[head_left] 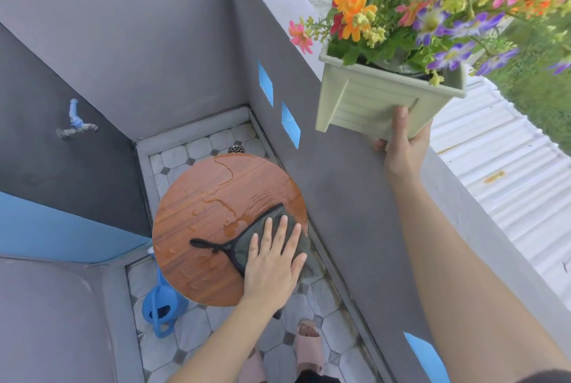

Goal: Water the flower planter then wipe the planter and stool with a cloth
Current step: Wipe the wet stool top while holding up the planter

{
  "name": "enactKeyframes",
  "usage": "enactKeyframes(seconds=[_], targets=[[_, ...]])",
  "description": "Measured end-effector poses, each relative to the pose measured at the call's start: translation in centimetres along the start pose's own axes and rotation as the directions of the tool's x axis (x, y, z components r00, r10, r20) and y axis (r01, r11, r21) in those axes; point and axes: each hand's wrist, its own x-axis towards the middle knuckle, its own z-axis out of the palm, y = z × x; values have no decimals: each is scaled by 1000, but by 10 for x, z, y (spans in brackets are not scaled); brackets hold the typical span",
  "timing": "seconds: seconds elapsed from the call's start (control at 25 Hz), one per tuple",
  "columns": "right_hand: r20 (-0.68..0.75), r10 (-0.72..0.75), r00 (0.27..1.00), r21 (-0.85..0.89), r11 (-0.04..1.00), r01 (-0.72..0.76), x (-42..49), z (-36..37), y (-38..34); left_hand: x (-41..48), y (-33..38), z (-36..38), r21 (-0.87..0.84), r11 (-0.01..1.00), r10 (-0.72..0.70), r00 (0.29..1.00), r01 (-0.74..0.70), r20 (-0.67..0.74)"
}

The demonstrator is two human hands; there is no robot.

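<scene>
A round wooden stool (200,225) stands on the tiled floor, its top wet with streaks and drops. My left hand (273,262) lies flat, fingers spread, pressing a grey cloth (268,228) onto the stool's right side; a black loop of the cloth trails left. My right hand (401,141) holds the pale green planter (370,101) up in the air from below, above the grey parapet wall. Bright orange, pink, purple and yellow flowers (432,2) fill the planter.
A blue watering can (160,308) stands on the floor under the stool's left edge. Grey walls enclose the narrow balcony; the parapet ledge (355,212) runs along the right. A floor drain (236,149) lies behind the stool. My feet in sandals (309,342) are near the stool.
</scene>
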Motion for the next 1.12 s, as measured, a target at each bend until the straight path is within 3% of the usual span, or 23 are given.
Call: enactKeyframes(seconds=[0.16, 0.32, 0.44, 0.52, 0.56, 0.6, 0.68, 0.72, 0.76, 0.84, 0.96, 1.12], targets=[[1, 16, 1000, 2, 1000, -16, 3, 1, 0, 28, 16, -1, -101, 976, -197, 979, 191, -60], [-2, 18, 1000, 4, 1000, -18, 3, 1, 1, 48, 28, -6, -264, 874, -422, 907, 408, 4], [-10, 12, 1000, 12, 1000, -12, 4, 2, 1, 50, 29, -11, -267, 878, -404, 914, 397, 31], [-11, 10, 1000, 10, 1000, -10, 5, 1, 0, 46, 16, -19, -215, 945, -270, 959, 247, -82], [-10, 8, 1000, 10, 1000, -8, 6, 0, 1, 45, 5, -26, -154, 986, -94, 984, 71, -152], [-7, 7, 1000, 10, 1000, -7, 6, 0, 1, 46, -9, -27, -65, 981, 169, 968, -184, -187], [4, 5, 1000, 5, 1000, -5, 7, 1, 2, 55, -43, -26, 38, 809, 587, 802, -587, -115], [7, 5, 1000, 2, 1000, -5, 7, 1, 3, 59, -57, -27, 41, 749, 662, 748, -661, -34], [6, 8, 1000, 0, 1000, -8, 7, 1, 3, 61, -65, -26, 50, 739, 672, 741, -672, 16], [2, 16, 1000, 7, 1000, -16, 7, 0, 3, 60, -67, -18, 103, 799, 596, 803, -593, 1], [11, 10, 1000, 15, 1000, -10, 7, -2, 3, 52, -49, -12, 55, 945, 326, 941, -322, -89], [36, -8, 999, -39, 999, 9, 8, -3, 7, 59, -37, -19, -36, 999, 32, 987, -38, -155]])
